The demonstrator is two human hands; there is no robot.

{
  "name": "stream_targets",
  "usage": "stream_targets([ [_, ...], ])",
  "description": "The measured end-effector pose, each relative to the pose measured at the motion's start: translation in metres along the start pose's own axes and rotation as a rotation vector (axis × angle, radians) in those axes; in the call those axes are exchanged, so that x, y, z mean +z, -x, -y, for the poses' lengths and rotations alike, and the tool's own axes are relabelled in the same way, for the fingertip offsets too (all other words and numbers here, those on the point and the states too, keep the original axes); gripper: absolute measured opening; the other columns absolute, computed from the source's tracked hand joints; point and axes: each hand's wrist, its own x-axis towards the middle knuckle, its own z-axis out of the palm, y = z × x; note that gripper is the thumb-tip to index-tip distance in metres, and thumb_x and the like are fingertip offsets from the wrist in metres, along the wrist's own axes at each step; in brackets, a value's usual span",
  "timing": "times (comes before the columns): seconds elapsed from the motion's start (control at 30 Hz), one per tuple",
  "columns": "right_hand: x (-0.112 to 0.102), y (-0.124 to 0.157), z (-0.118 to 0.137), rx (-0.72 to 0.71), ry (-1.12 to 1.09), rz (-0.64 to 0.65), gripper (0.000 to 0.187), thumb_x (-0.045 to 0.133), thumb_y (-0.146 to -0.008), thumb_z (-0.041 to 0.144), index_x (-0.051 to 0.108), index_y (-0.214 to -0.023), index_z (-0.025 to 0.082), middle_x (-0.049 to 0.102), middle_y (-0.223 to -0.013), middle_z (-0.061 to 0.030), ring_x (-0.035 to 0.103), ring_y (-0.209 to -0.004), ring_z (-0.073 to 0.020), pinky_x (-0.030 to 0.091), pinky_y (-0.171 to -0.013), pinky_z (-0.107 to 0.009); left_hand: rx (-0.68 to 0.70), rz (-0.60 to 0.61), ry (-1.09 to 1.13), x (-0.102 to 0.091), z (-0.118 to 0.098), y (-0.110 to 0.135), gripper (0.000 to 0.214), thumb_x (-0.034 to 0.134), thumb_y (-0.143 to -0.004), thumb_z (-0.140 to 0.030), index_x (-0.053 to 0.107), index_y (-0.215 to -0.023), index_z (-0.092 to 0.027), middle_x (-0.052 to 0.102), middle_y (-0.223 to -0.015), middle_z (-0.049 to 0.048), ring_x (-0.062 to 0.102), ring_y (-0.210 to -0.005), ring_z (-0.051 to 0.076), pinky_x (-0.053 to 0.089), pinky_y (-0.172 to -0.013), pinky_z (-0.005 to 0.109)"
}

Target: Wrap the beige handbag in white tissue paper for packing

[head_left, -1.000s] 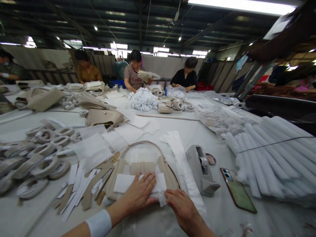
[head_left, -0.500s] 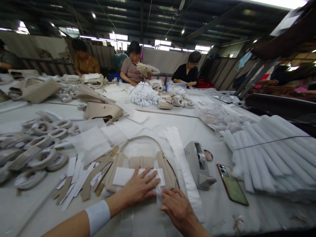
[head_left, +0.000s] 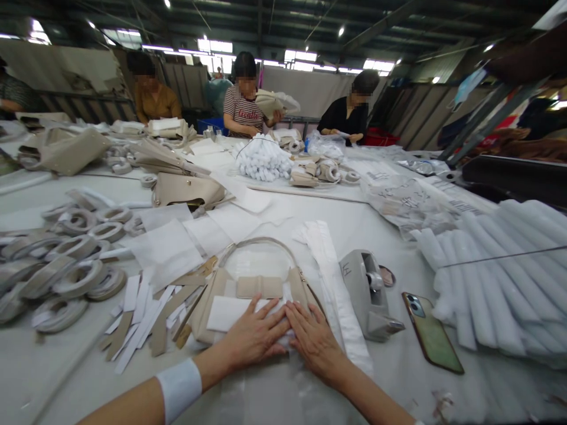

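Observation:
A beige handbag (head_left: pixel 208 316) lies flat on the table before me, its strap arched away from me. White foam sheet (head_left: pixel 224 314) covers part of its front, below a beige flap (head_left: pixel 259 287). My left hand (head_left: pixel 254 330) rests flat on the sheet with fingers spread. Beside it, my right hand (head_left: pixel 312 336) lies on the bag's right part, fingers stretched out and pointing away from me. The fingertips of both hands meet near the sheet's right end, which they hide. Clear film (head_left: pixel 270 383) extends from the bag toward me.
To the right are a grey tape dispenser (head_left: pixel 367 301), a phone (head_left: pixel 432 330) and bundled white foam tubes (head_left: pixel 496 277). White strips (head_left: pixel 330 283) lie beside the bag. On the left are wrapped rolls (head_left: pixel 80 274) and paper strips (head_left: pixel 146 319). Several co-workers sit across the table.
My right hand has moved up from the bag's lower edge onto the bag, and its fingers have straightened. My left hand stays on the foam sheet. The view has shifted slightly.

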Motion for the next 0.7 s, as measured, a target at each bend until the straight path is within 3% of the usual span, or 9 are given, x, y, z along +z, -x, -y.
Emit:
stream_targets([
  [0.2, 0.007, 0.006, 0.006, 0.072, 0.015, -0.007, 0.054, 0.045, -0.095, 0.027, 0.03, -0.143, 0.006, 0.045, -0.141, -0.0159, 0.036, -0.133, -0.0266, 0.026, -0.109, -0.051, -0.004, 0.03, -0.003, -0.005, -0.001, -0.005, 0.062, 0.027, -0.095, -0.06, 0.021, -0.147, -0.026, 0.038, -0.147, 0.0082, 0.034, -0.133, 0.027, 0.018, -0.11, 0.054],
  [0.4, 0.006, 0.007, 0.01, 0.091, 0.024, -0.02, 0.056, 0.04, -0.096, 0.026, 0.023, -0.145, 0.006, 0.046, -0.14, -0.0166, 0.04, -0.131, -0.0259, 0.029, -0.108, -0.05, -0.052, 0.051, -0.033, -0.01, -0.014, -0.017, 0.073, 0.032, -0.087, -0.07, 0.033, -0.141, -0.021, 0.045, -0.14, 0.0116, 0.04, -0.127, 0.032, 0.016, -0.109, 0.059],
  [0.57, 0.008, 0.001, 0.013, 0.138, -0.012, -0.05, 0.058, 0.037, -0.097, 0.025, 0.014, -0.148, 0.007, 0.046, -0.14, -0.0173, 0.041, -0.13, -0.0271, 0.033, -0.106, -0.051, -0.139, 0.006, -0.015, 0.002, -0.021, -0.015, 0.061, 0.033, -0.093, -0.06, 0.033, -0.14, -0.022, 0.044, -0.141, 0.0098, 0.038, -0.129, 0.031, 0.024, -0.107, 0.057],
  [0.7, -0.012, 0.02, 0.009, 0.2, -0.121, -0.071, 0.057, 0.031, -0.096, 0.016, 0.011, -0.149, 0.014, 0.043, -0.143, -0.0138, 0.041, -0.131, -0.0228, 0.04, -0.105, -0.045, -0.141, -0.011, -0.012, 0.007, -0.02, -0.009, 0.051, 0.035, -0.093, -0.058, 0.044, -0.131, -0.025, 0.044, -0.142, 0.0066, 0.036, -0.13, 0.031, 0.022, -0.108, 0.057],
])
